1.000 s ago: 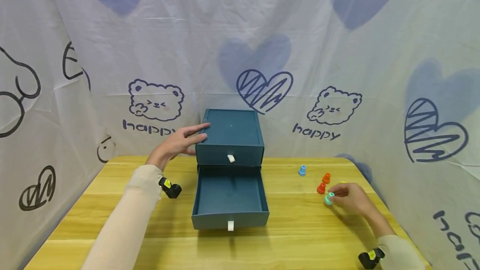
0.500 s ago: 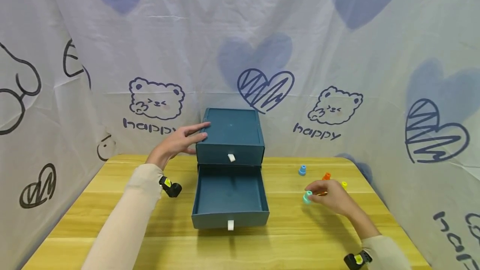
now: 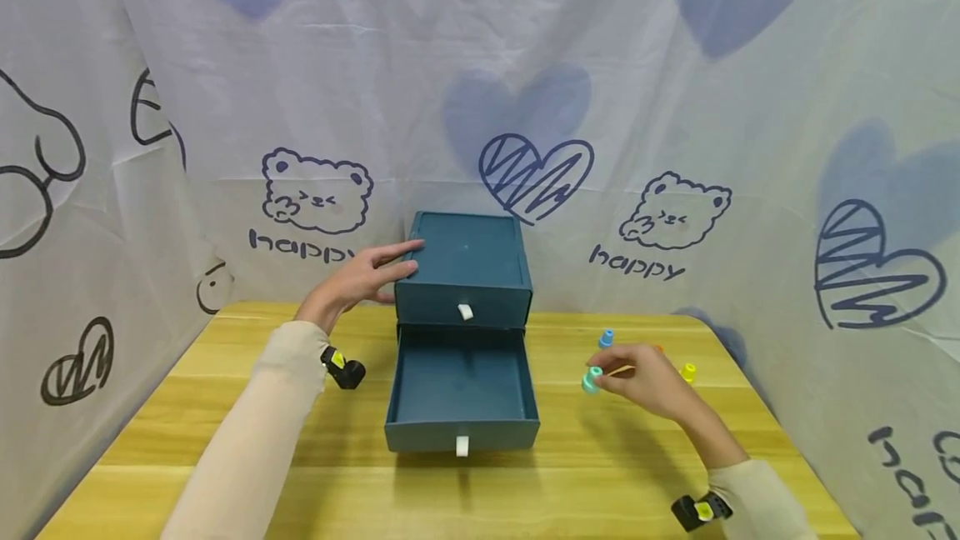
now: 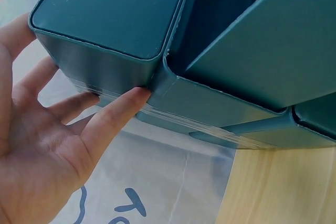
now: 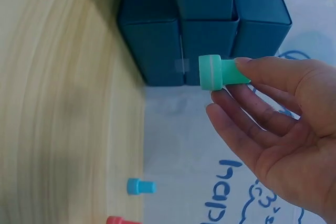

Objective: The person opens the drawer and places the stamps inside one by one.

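My left hand (image 3: 363, 280) rests its extended fingers on the left side and top edge of a dark teal drawer unit (image 3: 468, 250). In the left wrist view, its fingertips (image 4: 140, 94) touch the casing. Below the shut top drawer, a drawer (image 3: 462, 390) with a white pull tab stands pulled out, its floor bare. My right hand (image 3: 647, 377) pinches a small mint-green stepped plastic peg (image 5: 218, 73) by its narrow end between thumb and fingers. The peg is held up above the table, right of the pulled-out drawer.
On the wooden table (image 3: 570, 473), a blue peg (image 3: 607, 338) stands behind my right hand and a yellow peg (image 3: 687, 372) to its right. A red peg (image 5: 122, 220) shows in the right wrist view. A printed white cloth (image 3: 420, 107) hangs behind and around the table.
My right hand has carried the mint-green peg leftward, toward the pulled-out drawer, away from the other pegs. My left hand has stayed on the drawer unit.
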A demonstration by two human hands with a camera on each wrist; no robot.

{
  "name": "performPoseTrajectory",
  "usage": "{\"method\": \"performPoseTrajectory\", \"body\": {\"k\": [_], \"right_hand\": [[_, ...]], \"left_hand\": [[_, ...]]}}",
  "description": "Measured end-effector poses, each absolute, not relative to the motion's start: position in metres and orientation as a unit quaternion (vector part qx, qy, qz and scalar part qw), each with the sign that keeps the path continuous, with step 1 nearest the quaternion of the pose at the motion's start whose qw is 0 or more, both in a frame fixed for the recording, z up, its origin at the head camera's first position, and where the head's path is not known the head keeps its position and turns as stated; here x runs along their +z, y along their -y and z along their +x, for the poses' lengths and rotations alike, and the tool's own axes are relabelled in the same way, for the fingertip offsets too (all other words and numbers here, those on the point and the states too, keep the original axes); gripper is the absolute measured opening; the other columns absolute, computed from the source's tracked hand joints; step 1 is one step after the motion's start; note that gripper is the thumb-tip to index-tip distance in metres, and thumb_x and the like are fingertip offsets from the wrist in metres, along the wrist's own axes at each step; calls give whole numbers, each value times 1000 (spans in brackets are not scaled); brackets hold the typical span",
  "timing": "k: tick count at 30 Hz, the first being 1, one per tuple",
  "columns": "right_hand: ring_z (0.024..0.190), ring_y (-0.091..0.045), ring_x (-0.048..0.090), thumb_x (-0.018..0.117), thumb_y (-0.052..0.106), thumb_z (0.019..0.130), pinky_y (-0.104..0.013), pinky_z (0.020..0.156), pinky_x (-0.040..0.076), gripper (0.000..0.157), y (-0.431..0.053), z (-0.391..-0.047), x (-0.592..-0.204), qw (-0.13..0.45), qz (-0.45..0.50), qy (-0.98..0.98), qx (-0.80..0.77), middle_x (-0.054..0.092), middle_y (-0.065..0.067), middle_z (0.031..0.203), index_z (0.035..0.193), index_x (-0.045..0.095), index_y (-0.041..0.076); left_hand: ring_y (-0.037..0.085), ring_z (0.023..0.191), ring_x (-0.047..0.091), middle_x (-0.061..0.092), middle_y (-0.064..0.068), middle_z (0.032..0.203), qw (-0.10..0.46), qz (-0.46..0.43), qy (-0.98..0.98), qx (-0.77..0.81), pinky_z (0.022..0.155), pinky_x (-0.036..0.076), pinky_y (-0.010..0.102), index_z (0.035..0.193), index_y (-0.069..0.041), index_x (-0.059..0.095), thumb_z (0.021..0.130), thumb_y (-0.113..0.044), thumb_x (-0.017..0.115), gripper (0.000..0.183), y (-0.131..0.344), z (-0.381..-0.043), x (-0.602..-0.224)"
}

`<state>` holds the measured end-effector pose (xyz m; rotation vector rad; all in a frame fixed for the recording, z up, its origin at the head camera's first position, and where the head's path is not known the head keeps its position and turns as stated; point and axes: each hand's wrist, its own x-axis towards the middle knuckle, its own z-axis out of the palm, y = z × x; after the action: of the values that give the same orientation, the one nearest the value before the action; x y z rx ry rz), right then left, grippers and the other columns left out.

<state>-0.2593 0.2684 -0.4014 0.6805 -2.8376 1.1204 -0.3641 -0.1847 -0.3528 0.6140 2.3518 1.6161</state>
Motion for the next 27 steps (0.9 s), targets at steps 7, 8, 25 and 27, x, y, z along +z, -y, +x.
{"method": "performPoseTrajectory", "body": {"k": [7,8,25,27], "right_hand": [[99,-24,74,75,10,94,-29,82,65,17,-260,-259,-389,18,240,902,359,77,-10,106,110,77,6],[99,-24,74,75,10,94,-29,81,65,17,-259,-259,-387,21,243,901,358,77,-9,106,111,77,6],[93,-16,72,76,10,93,-31,85,65,17,-224,-255,-357,11,250,903,350,76,-6,105,110,78,9],[92,-16,72,76,10,93,-31,85,65,17,-219,-255,-353,8,253,904,346,76,-6,104,109,78,9]], "left_hand": [[45,156,26,11,13,175,111,209,-802,548,114,42,66,163,-25,34,106,-38,56,62,184,-367,-349],[45,156,27,11,13,175,111,209,-802,548,114,42,66,163,-25,34,106,-38,56,62,184,-367,-349],[45,156,28,11,12,175,112,204,-805,546,114,43,66,162,-28,35,106,-41,57,63,184,-367,-352],[45,156,28,11,12,175,112,205,-805,545,114,42,67,162,-28,35,106,-41,57,63,184,-367,-353]]}}
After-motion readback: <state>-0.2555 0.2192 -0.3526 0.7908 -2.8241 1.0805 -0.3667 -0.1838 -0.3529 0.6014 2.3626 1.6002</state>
